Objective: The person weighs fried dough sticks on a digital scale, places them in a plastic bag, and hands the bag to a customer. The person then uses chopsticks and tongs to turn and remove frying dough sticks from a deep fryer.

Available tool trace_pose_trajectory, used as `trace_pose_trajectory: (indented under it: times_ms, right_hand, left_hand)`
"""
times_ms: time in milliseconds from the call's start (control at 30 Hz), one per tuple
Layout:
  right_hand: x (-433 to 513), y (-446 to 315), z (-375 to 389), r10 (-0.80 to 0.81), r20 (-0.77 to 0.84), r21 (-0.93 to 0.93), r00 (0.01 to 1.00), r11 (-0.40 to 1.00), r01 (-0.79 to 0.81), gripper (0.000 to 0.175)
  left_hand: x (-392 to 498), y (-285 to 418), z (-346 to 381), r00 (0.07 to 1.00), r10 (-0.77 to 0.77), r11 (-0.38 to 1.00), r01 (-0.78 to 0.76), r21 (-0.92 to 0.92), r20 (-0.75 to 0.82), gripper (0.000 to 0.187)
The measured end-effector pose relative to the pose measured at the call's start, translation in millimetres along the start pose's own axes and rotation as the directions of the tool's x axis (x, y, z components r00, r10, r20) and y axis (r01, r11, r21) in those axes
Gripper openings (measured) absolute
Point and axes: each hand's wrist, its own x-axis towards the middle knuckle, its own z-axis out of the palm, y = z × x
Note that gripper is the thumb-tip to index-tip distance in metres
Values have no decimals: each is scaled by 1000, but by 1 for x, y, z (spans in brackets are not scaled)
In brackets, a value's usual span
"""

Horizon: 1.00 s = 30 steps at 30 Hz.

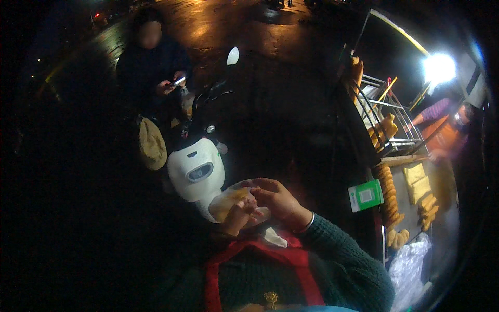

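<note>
A clear plastic bag (221,206) with yellow-brown food inside is between my hands, in front of my chest. My left hand (239,214) grips its near side, the fingers curled against the plastic. On the bag's right edge are the bent fingers of my right hand (281,199), a pale bangle at that wrist. Exactly what the food is cannot be made out through the plastic. Just below the hands, something white and crumpled (275,237), paper or cloth, lies against my red apron (269,249).
A white scooter (195,167) stands ahead, with a person (152,70) holding a phone (178,82). At right, a cart bears fried dough (388,191), a wire rack (390,117), plastic sheeting (409,265) and a green code sign (366,195). Behind it is another person (446,128) under a bright lamp (439,69).
</note>
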Motion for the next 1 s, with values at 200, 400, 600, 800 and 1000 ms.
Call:
trace_pose_trajectory:
  times_ms: [200,400,600,800,1000]
  right_hand:
    - [24,-27,-37,-167,95,-24,981,985,170,32]
    - [36,-59,-104,-333,51,-125,942,933,336,25]
    - [34,-28,-187,-272,-290,-51,918,962,269,14]
    - [21,12,-234,-176,-391,-94,903,984,151,16]
    - [17,34,-235,-161,-504,-45,849,986,160,13]
  left_hand:
    - [48,21,21,940,316,941,-292,174,-132,19]
    - [81,42,52,931,297,940,-246,237,-211,17]
    - [108,65,59,849,468,862,-377,340,-245,12]
    - [119,91,56,845,435,896,-372,244,-311,15]
    - [138,95,44,843,462,880,-399,258,-274,16]
